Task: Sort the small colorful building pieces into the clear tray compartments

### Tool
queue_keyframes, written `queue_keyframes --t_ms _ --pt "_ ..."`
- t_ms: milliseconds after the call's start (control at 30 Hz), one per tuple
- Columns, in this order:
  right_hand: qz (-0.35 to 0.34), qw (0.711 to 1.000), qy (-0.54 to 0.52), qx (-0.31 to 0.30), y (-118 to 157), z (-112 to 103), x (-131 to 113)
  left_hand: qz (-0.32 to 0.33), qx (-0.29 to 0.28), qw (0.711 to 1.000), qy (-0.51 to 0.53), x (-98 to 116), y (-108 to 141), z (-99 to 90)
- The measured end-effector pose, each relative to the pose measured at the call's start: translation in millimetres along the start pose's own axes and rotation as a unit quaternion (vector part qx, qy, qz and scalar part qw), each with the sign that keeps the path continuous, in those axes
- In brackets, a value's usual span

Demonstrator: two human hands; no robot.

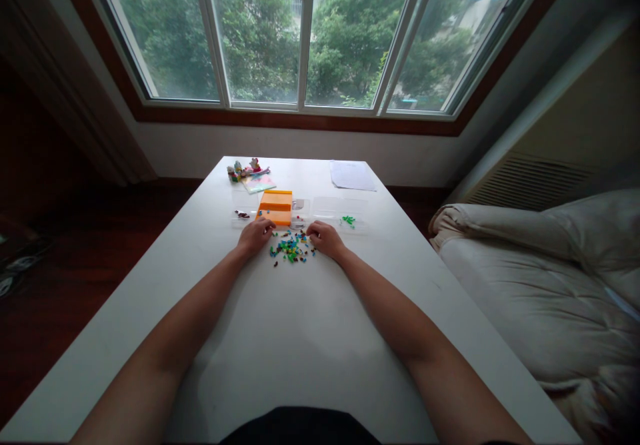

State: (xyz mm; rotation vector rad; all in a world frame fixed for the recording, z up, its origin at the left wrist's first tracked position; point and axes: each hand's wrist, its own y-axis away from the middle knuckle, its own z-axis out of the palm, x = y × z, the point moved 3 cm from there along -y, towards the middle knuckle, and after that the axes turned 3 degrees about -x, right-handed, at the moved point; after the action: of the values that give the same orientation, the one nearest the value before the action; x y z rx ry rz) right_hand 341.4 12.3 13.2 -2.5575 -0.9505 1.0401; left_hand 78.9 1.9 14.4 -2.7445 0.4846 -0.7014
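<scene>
A loose pile of tiny coloured building bricks (291, 248), green, blue, yellow and brown, lies on the white table (300, 338). My left hand (255, 234) is at the pile's left edge, its fingers curled together near the front of an orange tray (276, 217). To the right of the pile, my right hand (324, 237) has its fingertips pinched at the bricks. Whatever either hand may hold is too small to make out. Clear plastic trays stand behind the hands; one holds green pieces (348, 221), another dark brown pieces (243, 214).
Small figures (255, 165) and a pastel card (259, 182) lie at the table's far left corner. White paper sheets (353, 175) rest at the far right. A beige sofa (515, 278) flanks the table on the right, and a window (300, 38) is beyond it.
</scene>
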Motion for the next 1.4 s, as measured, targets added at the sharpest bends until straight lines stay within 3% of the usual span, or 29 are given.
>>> queue_keyframes --t_ms 167,467,900,1000,1233,1300,1400 --pt "0.005 1.000 0.003 0.009 0.5 0.0 -0.4 -0.014 -0.013 1.000 0.001 -5.9 0.2 -2.8" --pt "0.004 1.000 0.011 0.005 0.9 0.2 -1.0 0.029 -0.041 0.998 0.026 -6.2 -0.6 0.3" --pt "0.023 0.999 0.025 -0.006 -0.7 -3.2 0.4 0.051 -0.061 0.997 0.024 5.8 0.5 0.9" --pt "0.049 0.997 0.021 -0.052 -2.7 -10.7 7.4 0.054 -0.069 0.996 0.019 8.7 0.3 2.0" --pt "0.100 0.963 -0.009 -0.249 -3.2 -33.9 14.0 0.065 -0.082 0.994 0.018 14.1 1.2 5.9" --pt "0.106 0.956 0.005 -0.275 -2.9 -36.5 12.9 0.068 -0.086 0.994 0.018 15.7 1.7 6.3" --pt "0.112 0.956 0.035 -0.268 -2.8 -36.6 12.3 0.072 -0.088 0.993 0.019 18.6 2.5 5.9"
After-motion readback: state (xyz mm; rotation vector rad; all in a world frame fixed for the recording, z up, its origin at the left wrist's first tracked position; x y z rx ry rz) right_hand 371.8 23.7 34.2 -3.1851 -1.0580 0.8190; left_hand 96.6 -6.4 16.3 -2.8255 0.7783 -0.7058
